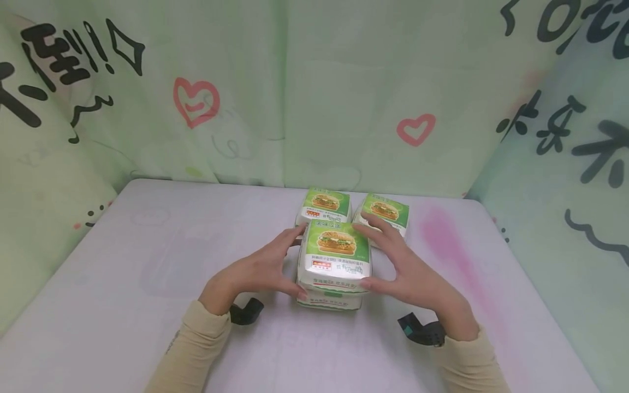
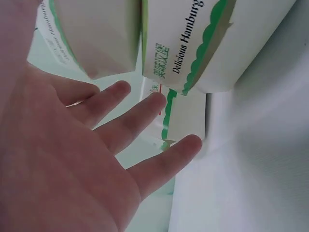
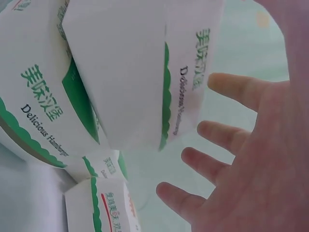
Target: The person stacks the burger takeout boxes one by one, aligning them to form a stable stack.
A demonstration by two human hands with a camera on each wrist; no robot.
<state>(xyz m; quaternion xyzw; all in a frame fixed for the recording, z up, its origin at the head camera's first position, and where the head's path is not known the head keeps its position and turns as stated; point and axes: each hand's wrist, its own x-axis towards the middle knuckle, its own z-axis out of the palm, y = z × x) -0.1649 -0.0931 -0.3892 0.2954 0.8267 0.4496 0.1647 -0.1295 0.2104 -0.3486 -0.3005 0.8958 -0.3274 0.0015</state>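
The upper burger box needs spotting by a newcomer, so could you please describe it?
Over the pale table, the left hand and right hand face each other. Between them, the upper burger box shows a burger picture on green. Unlike the boxes behind, it is in front, directly above a lower box.

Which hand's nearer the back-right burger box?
Right. The right hand is just in front of the back-right burger box; the left hand is left of the front stack.
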